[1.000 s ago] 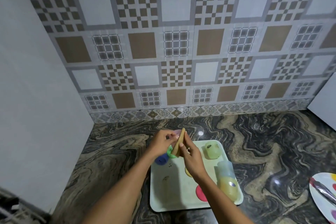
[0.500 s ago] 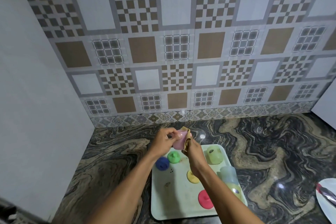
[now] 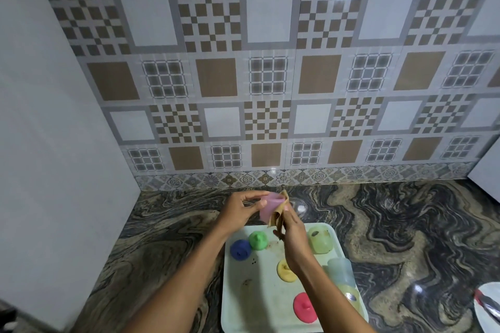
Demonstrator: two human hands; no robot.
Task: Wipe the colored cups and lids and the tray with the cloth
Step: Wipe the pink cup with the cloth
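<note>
Pink cup (image 3: 267, 205) held over the tray's (image 3: 235, 305) far edge.
I note a red lid (image 3: 305, 307) at the tray's near end; above its far edge my right hand (image 3: 293, 235) pinches the cloth (image 3: 278, 217) against the cup, gripped by my left hand (image 3: 238, 211).

Count: 1 tray (image 3: 251, 305). 4 lids on tray: blue lid (image 3: 240, 249), green lid (image 3: 257, 240), yellow lid (image 3: 284, 270), red lid (image 3: 304, 307). 4 cups: green cup (image 3: 320, 243), pale blue cup (image 3: 339, 270) and yellow cup (image 3: 349, 295) on tray; pink cup (image 3: 266, 205) above tray's far edge. 1 cloth (image 3: 280, 213). 1 plate (image 3: 487, 313), right of tray.
</note>
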